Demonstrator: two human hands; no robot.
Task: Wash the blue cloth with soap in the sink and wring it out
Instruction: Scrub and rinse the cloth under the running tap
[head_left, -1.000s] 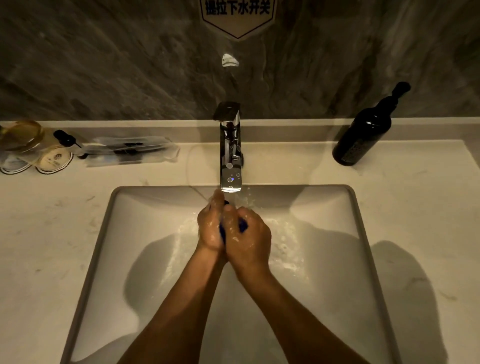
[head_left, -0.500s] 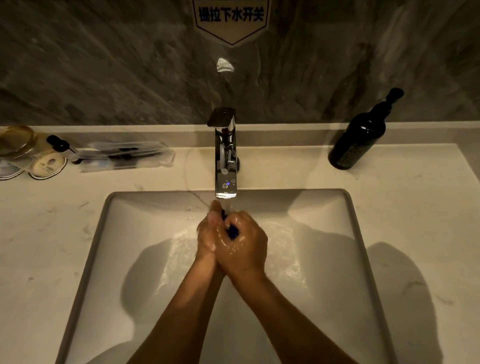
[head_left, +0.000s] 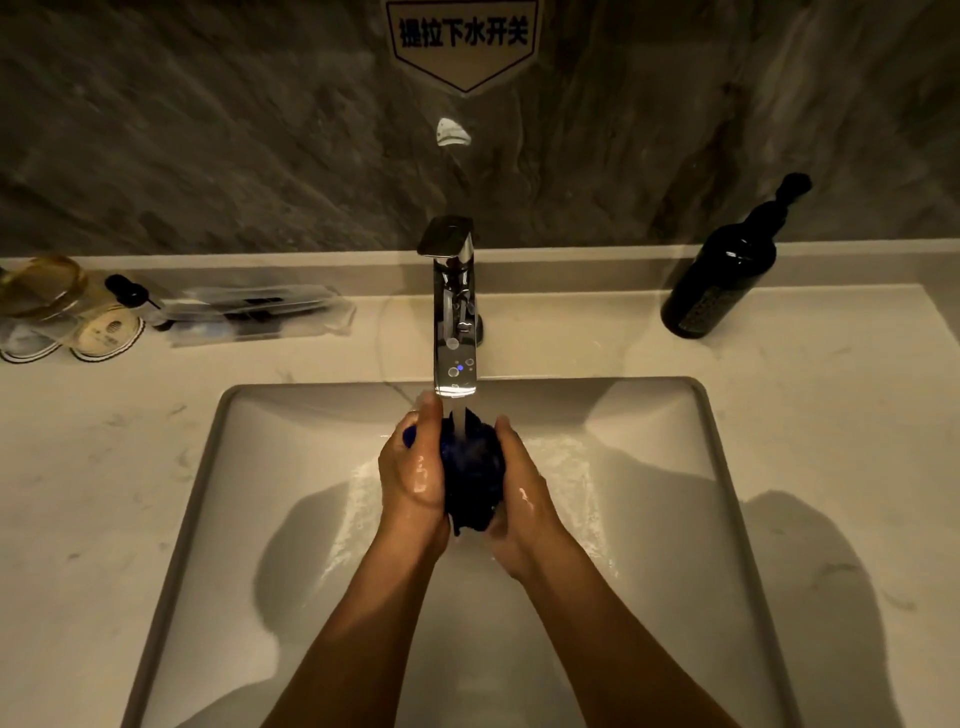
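Head view, looking down on a rectangular white sink (head_left: 322, 467) set in a pale marble-patterned countertop (head_left: 810, 415); at 12 o'clock of the basin stands a chrome tap (head_left: 454, 312), from whose spout a stream of water (head_left: 458, 418) falls onto the blue cloth (head_left: 470, 478); the cloth, bunched into a dark wet wad, sits at the centre of the view, above the basin and directly under the spout; the left hand (head_left: 413, 473) presses against its 9 o'clock side and the right hand (head_left: 519, 488) against its 3 o'clock side, both palms closed around the wad and glistening wet; a small fold of blue shows past the left fingers. At 2 o'clock a dark pump bottle (head_left: 719, 280) stands on the counter; at 10 o'clock lie clear wrapped packets (head_left: 254, 317) and round lidded items (head_left: 104, 332), their contents unclear; on the dark stone wall at 12 o'clock hangs a sign (head_left: 465, 39) with Chinese characters.
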